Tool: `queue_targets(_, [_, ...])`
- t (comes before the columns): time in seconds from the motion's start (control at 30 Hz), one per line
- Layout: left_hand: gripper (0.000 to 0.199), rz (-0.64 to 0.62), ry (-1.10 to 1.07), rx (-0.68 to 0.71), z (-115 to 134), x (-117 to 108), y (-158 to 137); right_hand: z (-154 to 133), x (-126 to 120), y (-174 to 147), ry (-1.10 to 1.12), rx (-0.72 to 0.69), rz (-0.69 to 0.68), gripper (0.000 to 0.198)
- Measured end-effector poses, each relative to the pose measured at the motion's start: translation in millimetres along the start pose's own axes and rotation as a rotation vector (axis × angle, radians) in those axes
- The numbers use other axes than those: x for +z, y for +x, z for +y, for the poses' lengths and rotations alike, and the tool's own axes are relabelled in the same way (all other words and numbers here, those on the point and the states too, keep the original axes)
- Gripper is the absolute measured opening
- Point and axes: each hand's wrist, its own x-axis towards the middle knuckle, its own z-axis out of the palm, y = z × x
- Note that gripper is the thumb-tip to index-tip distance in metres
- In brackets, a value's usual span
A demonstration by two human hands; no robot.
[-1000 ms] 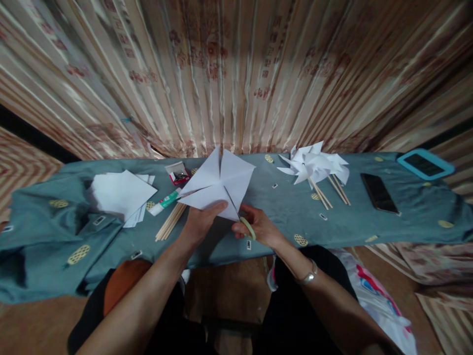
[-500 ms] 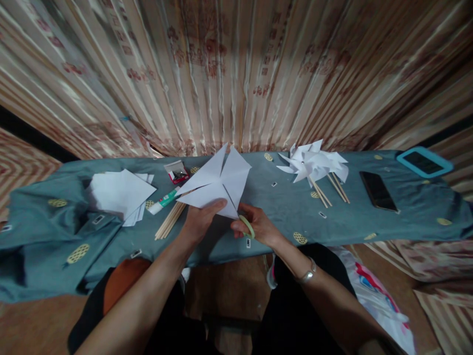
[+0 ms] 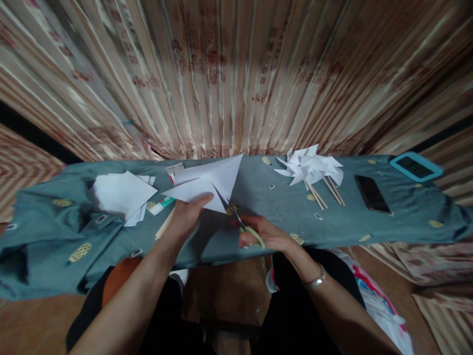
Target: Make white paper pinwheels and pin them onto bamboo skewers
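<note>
On my feed I read the cut sheet (image 3: 205,183) as smooth, matt paper, the scissors (image 3: 240,222) as metal and plastic, the sticks (image 3: 165,225) as bare wood, the bracelet (image 3: 318,279) as polished metal, the tabletop (image 3: 284,212) as faintly sheened cloth.

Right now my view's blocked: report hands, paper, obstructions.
Left hand holding slit paper. Right hand holding scissors, tips near paper's edge; contact unclear. Nothing visibly between them; paper partly hides small box.

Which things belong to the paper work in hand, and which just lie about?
In the job: cut sheet (left hand), scissors (right hand); probably paper stack, pinwheels, loose sticks, tube, small box.
Apparently just lying about: phone, blue-framed device, plastic bag.
</note>
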Motion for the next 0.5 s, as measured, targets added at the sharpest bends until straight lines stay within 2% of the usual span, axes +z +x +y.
queue_targets(0.1, [0.023,0.003,-0.008,0.007,4.4,-7.3,0.3,1.5,-19.0,-17.3,-0.022,0.026,-0.006,0.059])
queue_targets(0.13, [0.023,-0.008,-0.008,0.014,4.0,-9.3,-0.1,2.2,-25.3,-22.2,-0.027,0.010,0.034,0.057])
queue_targets(0.17, [0.024,-0.018,-0.003,0.018,2.6,-11.0,-0.8,2.7,-31.2,-26.3,-0.021,-0.026,0.113,0.055])
queue_targets(0.27, [0.038,-0.039,0.029,0.016,-5.8,-13.3,-5.0,2.5,-44.3,-32.2,0.036,-0.194,0.463,0.052])
queue_targets(0.33, [0.048,-0.051,0.049,-0.033,-12.1,-12.2,-9.9,0.6,-49.6,-30.8,0.044,-0.293,0.656,0.051])
queue_targets(0.4, [0.050,-0.084,0.053,-0.118,-16.4,-9.6,-16.6,-2.1,-53.1,-26.4,0.027,-0.369,0.767,0.051])
queue_targets(0.5, [0.046,-0.177,0.053,-0.226,-18.4,-5.9,-28.1,-5.2,-55.4,-17.0,-0.007,-0.387,0.807,0.053])
